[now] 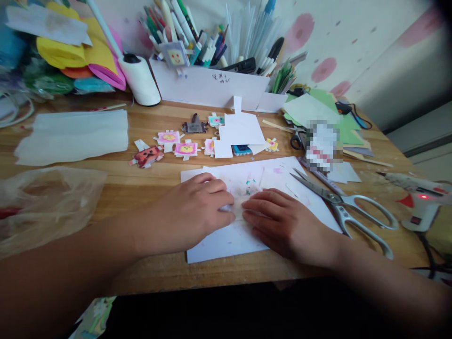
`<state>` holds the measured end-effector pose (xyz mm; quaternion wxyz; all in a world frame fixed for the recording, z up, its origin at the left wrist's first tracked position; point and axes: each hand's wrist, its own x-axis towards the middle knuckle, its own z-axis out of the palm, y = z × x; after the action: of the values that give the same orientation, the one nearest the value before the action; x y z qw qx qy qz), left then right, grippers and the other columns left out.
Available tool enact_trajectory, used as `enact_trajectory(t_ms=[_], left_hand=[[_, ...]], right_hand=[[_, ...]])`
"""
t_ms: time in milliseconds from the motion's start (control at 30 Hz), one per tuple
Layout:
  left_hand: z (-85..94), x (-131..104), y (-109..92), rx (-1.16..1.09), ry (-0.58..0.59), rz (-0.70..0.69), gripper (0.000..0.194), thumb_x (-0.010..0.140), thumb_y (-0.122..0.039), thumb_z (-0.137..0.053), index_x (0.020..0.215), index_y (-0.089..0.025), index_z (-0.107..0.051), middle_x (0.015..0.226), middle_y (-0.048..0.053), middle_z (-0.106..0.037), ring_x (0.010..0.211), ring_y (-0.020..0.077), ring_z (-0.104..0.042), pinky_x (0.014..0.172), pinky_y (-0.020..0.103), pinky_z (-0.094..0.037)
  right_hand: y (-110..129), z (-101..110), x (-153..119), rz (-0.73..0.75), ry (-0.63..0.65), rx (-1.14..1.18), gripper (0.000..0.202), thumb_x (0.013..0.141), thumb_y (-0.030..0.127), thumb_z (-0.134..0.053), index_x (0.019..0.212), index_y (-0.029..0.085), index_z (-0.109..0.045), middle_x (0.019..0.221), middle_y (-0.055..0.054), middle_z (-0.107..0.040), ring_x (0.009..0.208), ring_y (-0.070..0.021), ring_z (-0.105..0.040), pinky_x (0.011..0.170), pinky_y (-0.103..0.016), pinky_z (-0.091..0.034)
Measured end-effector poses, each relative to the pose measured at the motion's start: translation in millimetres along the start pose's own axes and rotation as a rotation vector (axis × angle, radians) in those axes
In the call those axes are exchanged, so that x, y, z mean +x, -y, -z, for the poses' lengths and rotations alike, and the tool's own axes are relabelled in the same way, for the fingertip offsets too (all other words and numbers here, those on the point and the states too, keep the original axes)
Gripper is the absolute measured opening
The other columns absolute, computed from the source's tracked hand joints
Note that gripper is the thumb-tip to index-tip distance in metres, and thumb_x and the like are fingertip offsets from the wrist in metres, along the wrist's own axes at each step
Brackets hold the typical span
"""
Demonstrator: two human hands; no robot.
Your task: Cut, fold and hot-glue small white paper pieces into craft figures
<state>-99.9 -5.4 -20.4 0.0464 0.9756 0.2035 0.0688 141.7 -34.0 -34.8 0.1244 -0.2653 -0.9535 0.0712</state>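
Head view: left hand (197, 214) and right hand (286, 226) curled their fingers over white paper (229, 241) beneath, probably steadying it; any pinch couldn't be told. Scissors (336, 198) lay handy beside the right fingers.

Bare wood shows on the surface (141, 181) between a crumpled plastic bag (70, 193) at left and a white board (212, 247) near the middle of the front edge; the left forearm (106, 235) crosses low beside it. A thin bare strip runs along the front edge below the board. The left grip (201, 212) and right grip (282, 221) block the board's middle. Toward the back edge, small paper figures (186, 149) and a pen box (212, 89) bar the way. Scissors (337, 200) overlap the board's right side, leaving a narrow gap before the glue gun (423, 200) by the right edge.
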Motion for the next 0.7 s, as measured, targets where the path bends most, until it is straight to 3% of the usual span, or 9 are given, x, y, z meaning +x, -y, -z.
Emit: enact_trajectory(t_ms=[200,433,500,600,700], left_hand=[[-0.5,-1.1,-0.3,0.005,0.034,-0.001,0.026,0.088,-0.017,-0.050,0.105,-0.031,-0.065,0.108,0.000,-0.066,0.102,0.0250,-0.051,0.088,0.042,-0.034],[-3.1,-0.2,3.5,-0.049,-0.003,-0.008,0.025,0.083,-0.014,-0.054,0.096,-0.029,-0.069,0.106,0.000,-0.067,0.099,0.0235,-0.054,0.088,0.041,-0.036],[-7.0,2.8,5.1,-0.091,-0.077,0.063,0.023,0.083,-0.013,-0.051,0.090,-0.025,-0.070,0.100,0.002,-0.067,0.093,0.0214,-0.056,0.084,0.037,-0.039],[-13.1,8.8,3.7,-0.075,-0.187,0.297,0.018,0.085,-0.024,-0.053,0.089,-0.018,-0.069,0.092,0.006,-0.064,0.087,0.0222,-0.056,0.080,0.038,-0.042],[-16.6,13.4,-1.3,-0.042,-0.150,0.393,0.025,0.077,-0.038,-0.065,0.092,-0.018,-0.066,0.095,0.007,-0.061,0.092,0.0259,-0.053,0.082,0.041,-0.041]], right_hand=[[4.2,1.7,-6.2,-0.028,0.017,-0.035,0.028,0.090,0.025,-0.051,0.113,0.013,-0.063,0.121,-0.009,-0.062,0.110,-0.0257,-0.052,0.097,-0.045,-0.041],[5.4,3.6,-10.9,-0.089,0.016,-0.046,0.029,0.090,0.029,-0.052,0.114,0.017,-0.063,0.124,-0.008,-0.061,0.117,-0.0268,-0.050,0.101,-0.049,-0.035],[6.4,2.9,-10.8,-0.093,0.024,-0.047,0.028,0.090,0.028,-0.052,0.113,0.018,-0.063,0.124,-0.008,-0.062,0.117,-0.0265,-0.051,0.101,-0.049,-0.035],[8.2,1.3,-11.9,-0.105,0.037,-0.043,0.030,0.089,0.029,-0.053,0.116,0.018,-0.062,0.125,-0.008,-0.061,0.118,-0.0270,-0.050,0.101,-0.050,-0.034],[8.8,0.7,-14.5,-0.114,0.030,-0.032,0.033,0.088,0.030,-0.054,0.118,0.019,-0.061,0.128,-0.007,-0.060,0.120,-0.0283,-0.048,0.102,-0.053,-0.033]])
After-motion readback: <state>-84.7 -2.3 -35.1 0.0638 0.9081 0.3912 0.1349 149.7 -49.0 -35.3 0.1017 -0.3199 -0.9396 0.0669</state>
